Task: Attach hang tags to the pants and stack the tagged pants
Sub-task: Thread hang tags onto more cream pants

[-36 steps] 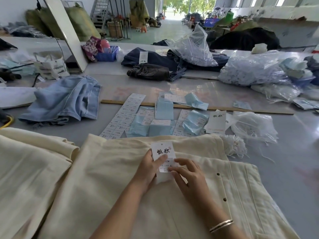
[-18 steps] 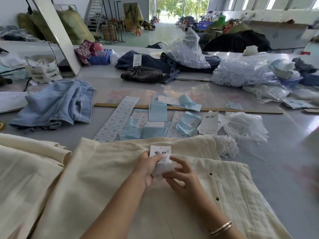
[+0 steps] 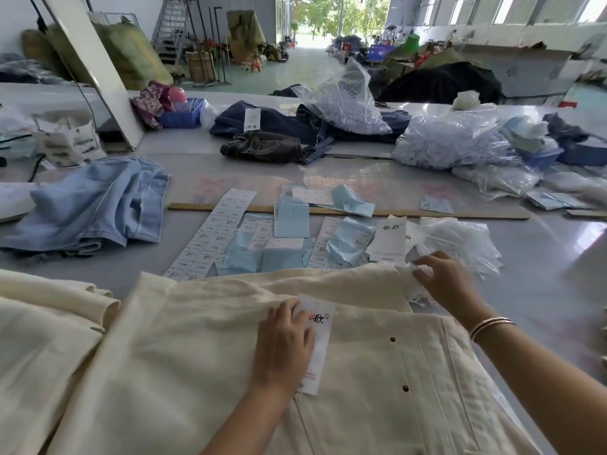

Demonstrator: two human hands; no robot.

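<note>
Now the white hang tag [image 3: 320, 336] lies on the cream pants [image 3: 203, 356] near me, my left hand [image 3: 284, 343] resting flat on it; farther right, my right hand [image 3: 443, 280] pinches white tag strings [image 3: 415, 292] beside the waistband.

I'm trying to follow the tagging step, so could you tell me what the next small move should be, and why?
Probably the right hand should lift one string from the white bundle it touches and bring it to the hang tag. The left hand presses that tag flat on the cream pants, and no string shows on it yet.
</note>
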